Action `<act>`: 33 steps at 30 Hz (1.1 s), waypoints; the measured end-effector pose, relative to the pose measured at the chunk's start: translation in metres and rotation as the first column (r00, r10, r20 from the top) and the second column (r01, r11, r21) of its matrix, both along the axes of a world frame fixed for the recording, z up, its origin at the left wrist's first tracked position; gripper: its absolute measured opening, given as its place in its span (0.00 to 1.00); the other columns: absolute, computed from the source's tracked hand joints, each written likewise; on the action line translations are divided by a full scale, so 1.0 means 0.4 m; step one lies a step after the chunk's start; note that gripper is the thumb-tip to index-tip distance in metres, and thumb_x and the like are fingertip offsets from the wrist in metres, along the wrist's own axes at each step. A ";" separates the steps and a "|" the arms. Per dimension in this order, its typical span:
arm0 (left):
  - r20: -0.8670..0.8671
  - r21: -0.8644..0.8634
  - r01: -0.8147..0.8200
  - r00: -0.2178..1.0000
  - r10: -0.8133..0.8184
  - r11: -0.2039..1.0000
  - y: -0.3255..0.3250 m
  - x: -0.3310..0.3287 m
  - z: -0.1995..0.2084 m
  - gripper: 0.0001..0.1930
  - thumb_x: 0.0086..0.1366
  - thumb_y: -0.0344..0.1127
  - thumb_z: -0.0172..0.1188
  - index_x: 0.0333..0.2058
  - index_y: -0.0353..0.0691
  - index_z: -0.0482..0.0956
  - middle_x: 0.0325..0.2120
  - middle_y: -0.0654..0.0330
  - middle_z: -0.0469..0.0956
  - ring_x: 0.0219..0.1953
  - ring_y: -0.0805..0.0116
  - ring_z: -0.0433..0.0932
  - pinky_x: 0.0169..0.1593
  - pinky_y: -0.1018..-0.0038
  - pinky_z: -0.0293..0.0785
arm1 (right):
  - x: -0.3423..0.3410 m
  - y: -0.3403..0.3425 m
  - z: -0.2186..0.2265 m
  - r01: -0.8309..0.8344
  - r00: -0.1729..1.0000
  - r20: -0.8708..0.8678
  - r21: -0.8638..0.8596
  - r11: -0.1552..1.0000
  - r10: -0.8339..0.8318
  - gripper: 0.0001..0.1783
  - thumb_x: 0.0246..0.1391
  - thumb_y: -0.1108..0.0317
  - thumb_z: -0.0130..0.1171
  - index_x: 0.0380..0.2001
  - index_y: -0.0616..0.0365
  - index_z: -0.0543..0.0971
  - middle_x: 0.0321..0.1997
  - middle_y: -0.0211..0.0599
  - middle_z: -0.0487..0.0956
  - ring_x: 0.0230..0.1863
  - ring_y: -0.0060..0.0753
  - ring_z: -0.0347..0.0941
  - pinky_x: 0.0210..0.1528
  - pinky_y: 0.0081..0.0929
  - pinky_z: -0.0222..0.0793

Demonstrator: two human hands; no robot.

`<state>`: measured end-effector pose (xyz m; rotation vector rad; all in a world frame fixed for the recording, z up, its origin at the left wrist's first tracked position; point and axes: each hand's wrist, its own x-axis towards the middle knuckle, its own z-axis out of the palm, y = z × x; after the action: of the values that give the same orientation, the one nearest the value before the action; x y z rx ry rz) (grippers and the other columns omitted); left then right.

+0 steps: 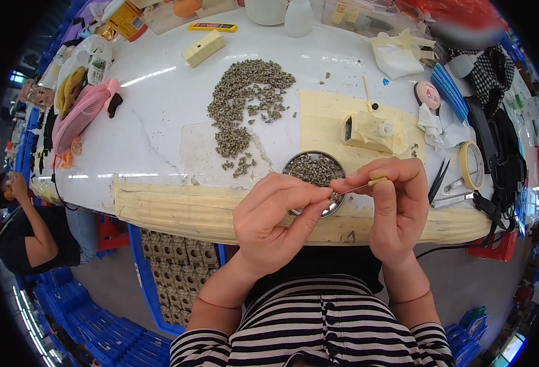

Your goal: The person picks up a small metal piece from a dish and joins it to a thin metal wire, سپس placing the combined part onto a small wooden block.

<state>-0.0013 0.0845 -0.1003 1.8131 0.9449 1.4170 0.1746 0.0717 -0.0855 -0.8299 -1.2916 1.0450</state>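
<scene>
Small metal part [331,196] sits near the centre of the frame, just right of the middle, pinched between the thumb and forefinger of the left hand [277,215]; the fingertips hide much of it. The right hand [399,205] closes its thumb and fingers on the yellowish grip [377,181] of a thin needle-like tool, whose shaft [354,189] slants down and left toward the left fingertips. Whether its tip touches the part I cannot tell.

Directly behind the fingertips stands a round metal dish [330,212], partly covered by both hands and holding many small metal pieces [311,166]. A larger heap of similar pieces [248,92] spreads over the white tabletop [159,113] in the upper middle, with a few strays at its lower end.

Right of the heap, a pale yellow sheet [318,113] bears a tape-wrapped block [367,136] with a small white piece on top. Dark tweezers [439,178] and a roll of tape [472,165] lie at the right. At the upper left lies a pink mesh item [85,116]; below the table edge, lower left of centre, a blue crate [144,272] holds rows of metal blocks [175,269].
</scene>
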 end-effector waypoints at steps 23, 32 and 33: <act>0.011 0.048 -0.024 1.000 0.024 0.999 0.004 0.004 -0.003 0.11 0.51 0.18 0.69 0.35 0.32 0.85 0.29 0.56 0.82 0.29 0.66 0.79 0.33 0.75 0.73 | 0.114 0.099 0.038 0.348 0.455 0.596 0.565 0.748 -0.662 0.04 0.57 0.77 0.62 0.35 0.64 0.77 0.34 0.39 0.79 0.36 0.37 0.74 0.40 0.28 0.69; 0.018 0.101 -0.017 1.000 0.015 0.995 0.004 -0.004 -0.009 0.13 0.51 0.19 0.71 0.36 0.36 0.86 0.31 0.58 0.82 0.32 0.66 0.79 0.34 0.75 0.73 | 0.055 0.016 0.055 0.206 0.686 0.625 0.326 0.923 -0.373 0.06 0.56 0.73 0.63 0.37 0.62 0.82 0.34 0.37 0.80 0.36 0.38 0.72 0.40 0.30 0.67; 0.011 0.105 -0.012 1.000 0.011 0.994 0.005 -0.004 -0.007 0.13 0.50 0.20 0.71 0.37 0.37 0.86 0.31 0.58 0.82 0.32 0.66 0.79 0.35 0.75 0.73 | 0.046 0.008 0.058 0.116 0.748 0.624 0.211 0.971 -0.225 0.06 0.56 0.73 0.63 0.36 0.62 0.82 0.34 0.37 0.80 0.35 0.37 0.72 0.40 0.30 0.67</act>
<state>-0.0028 0.0867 -0.1029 1.8775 0.8912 1.5070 0.1931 0.0750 -0.0622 -1.2215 -1.8095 0.4921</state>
